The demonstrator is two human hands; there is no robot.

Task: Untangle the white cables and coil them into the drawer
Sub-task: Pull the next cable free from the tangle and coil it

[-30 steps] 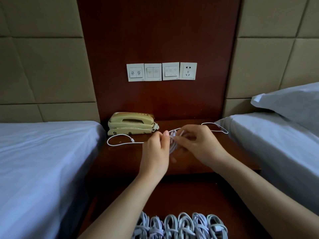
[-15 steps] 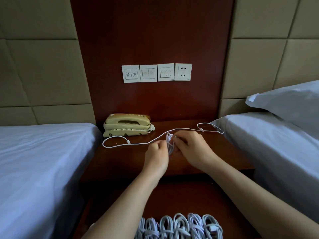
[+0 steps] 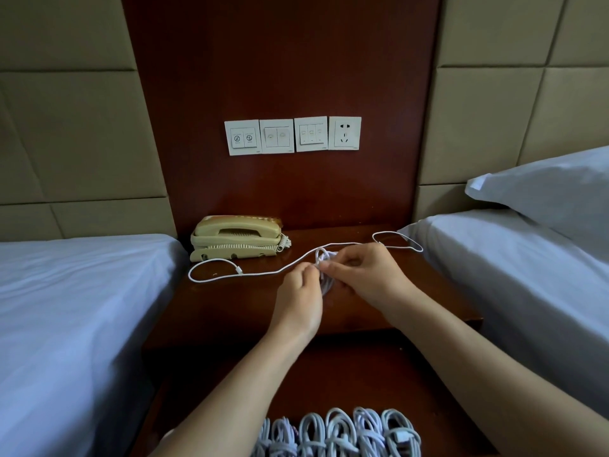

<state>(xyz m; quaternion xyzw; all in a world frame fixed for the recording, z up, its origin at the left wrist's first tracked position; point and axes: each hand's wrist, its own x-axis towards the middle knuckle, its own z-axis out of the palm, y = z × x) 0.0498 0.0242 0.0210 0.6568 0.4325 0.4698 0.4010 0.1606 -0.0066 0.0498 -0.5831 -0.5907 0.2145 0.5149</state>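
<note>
Quilted beige wall panels (image 3: 66, 127) flank a tall panel of glossy dark red-brown wood (image 3: 280, 61). A bed (image 3: 66, 308) with a smooth pale sheet fills the left, and a second bed (image 3: 527, 291) fills the right, with a plump white pillow (image 3: 553, 189) at its far end. Between them stands a polished dark wood surface (image 3: 230, 305). Nearer than it, the open drawer (image 3: 329, 374) shows a bare wooden floor. A row of tightly wound white cable coils (image 3: 339, 433) stands side by side at the drawer's near edge.

At the far left of the surface sits a cream plastic telephone (image 3: 237, 237) with a curly cord. On the wood panel above are three square white switch plates (image 3: 276, 136) and a socket (image 3: 344, 133).

Both bare forearms reach over the drawer to the middle of the surface. The left hand (image 3: 300, 301) and the right hand (image 3: 365, 275) meet there, fingertips pinching a small bunch of loops in one thin white cable (image 3: 263, 273). One end of it trails left across the surface in a curve that doubles back near the telephone. The other end loops right, to the edge of the right bed.
</note>
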